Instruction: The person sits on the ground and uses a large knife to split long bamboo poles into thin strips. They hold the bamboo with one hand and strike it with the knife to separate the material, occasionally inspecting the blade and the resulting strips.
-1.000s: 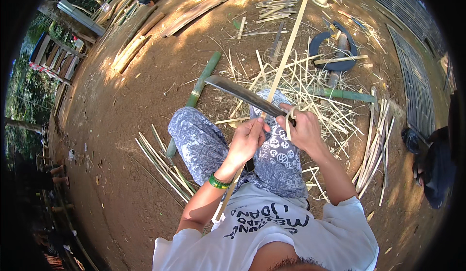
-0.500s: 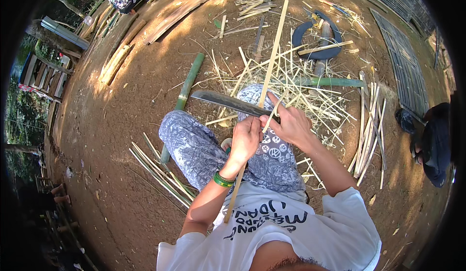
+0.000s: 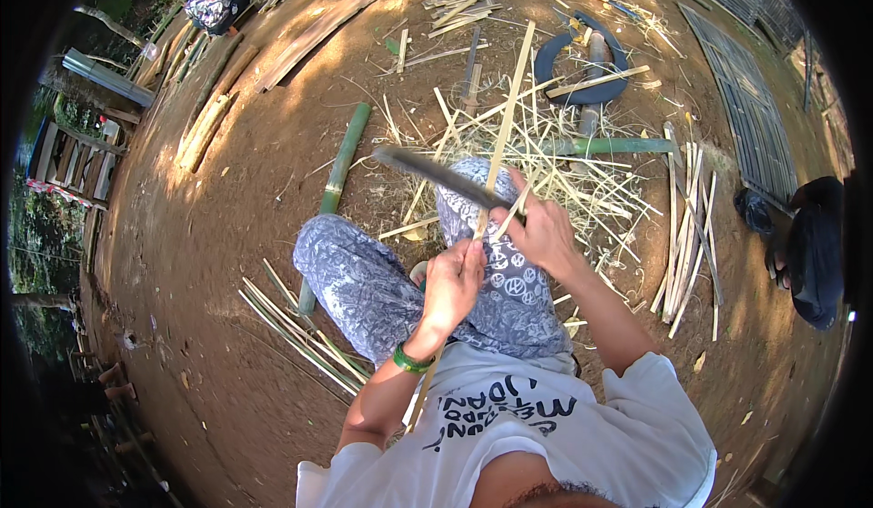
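My left hand is closed around a long, pale bamboo strip, which runs from beyond my knee back across my lap to my shirt. In my right hand is a machete; its dark blade points to the left, lies across the strip and is blurred by motion. The machete's handle is mostly hidden in my fist. A thin curled shaving stands out by my right thumb. My patterned trouser leg lies under the strip and blade.
Loose bamboo shavings cover the ground past my right knee. Green bamboo poles lie near both knees. Bundled strips lie to my right, more strips to my left. A black ring lies farther off; another person is far left.
My left hand has drawn back toward my body, away from the blade, and the strip has slid the same way. The machete has tilted, its tip swinging slightly farther from me.
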A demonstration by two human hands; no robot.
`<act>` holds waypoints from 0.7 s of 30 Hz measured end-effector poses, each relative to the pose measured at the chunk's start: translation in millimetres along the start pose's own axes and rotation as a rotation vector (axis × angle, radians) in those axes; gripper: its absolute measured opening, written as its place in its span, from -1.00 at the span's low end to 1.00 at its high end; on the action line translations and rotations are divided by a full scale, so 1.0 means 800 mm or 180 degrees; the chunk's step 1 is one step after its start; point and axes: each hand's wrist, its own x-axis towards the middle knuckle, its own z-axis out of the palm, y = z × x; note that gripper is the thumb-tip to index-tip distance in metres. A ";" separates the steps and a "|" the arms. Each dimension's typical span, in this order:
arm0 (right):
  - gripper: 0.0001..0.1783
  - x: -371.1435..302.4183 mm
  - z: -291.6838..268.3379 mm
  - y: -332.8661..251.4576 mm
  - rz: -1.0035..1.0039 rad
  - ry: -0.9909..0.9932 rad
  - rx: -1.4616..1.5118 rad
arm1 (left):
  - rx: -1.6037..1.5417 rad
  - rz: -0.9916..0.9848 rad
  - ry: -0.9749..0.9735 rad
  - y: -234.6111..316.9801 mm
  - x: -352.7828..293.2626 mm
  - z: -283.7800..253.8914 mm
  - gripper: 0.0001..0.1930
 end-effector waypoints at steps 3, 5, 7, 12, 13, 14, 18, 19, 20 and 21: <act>-0.23 0.009 0.014 0.042 0.0104 0.0411 0.0319 | -0.0138 0.0038 -0.0152 -0.014 -0.024 -0.006 -0.64; -0.20 0.000 -0.001 0.023 0.0167 0.0253 0.0044 | -0.0086 0.0131 -0.0064 -0.011 -0.008 -0.012 -0.66; -0.18 -0.008 -0.009 0.012 -0.0004 0.0145 0.0206 | -0.0235 0.0423 -0.0083 -0.015 0.013 -0.008 -0.67; -0.09 -0.010 -0.008 0.001 -0.0101 -0.0155 -0.0074 | -0.0337 0.0182 -0.0254 -0.004 0.036 0.001 -0.67; -0.07 -0.007 -0.013 -0.003 -0.0077 -0.0249 -0.0210 | -0.0313 0.0173 -0.0270 -0.003 0.038 0.000 -0.67; -0.06 -0.004 -0.017 -0.007 -0.0057 -0.0345 -0.0346 | -0.0288 0.0162 -0.0281 -0.003 0.040 0.000 -0.66; -0.05 0.003 -0.027 -0.013 -0.0037 -0.0528 -0.0488 | -0.0132 0.0146 -0.0214 0.003 0.043 0.001 -0.65; -0.05 0.003 -0.024 -0.010 -0.0102 -0.0458 -0.0474 | -0.0133 0.0180 -0.0236 0.002 0.044 0.000 -0.65; -0.04 0.002 -0.020 -0.005 -0.0169 -0.0389 -0.0460 | -0.0134 0.0215 -0.0256 -0.001 0.043 -0.002 -0.64; -0.04 0.002 -0.018 -0.003 -0.0244 -0.0324 -0.0429 | -0.0122 0.0242 -0.0263 -0.003 0.041 -0.004 -0.64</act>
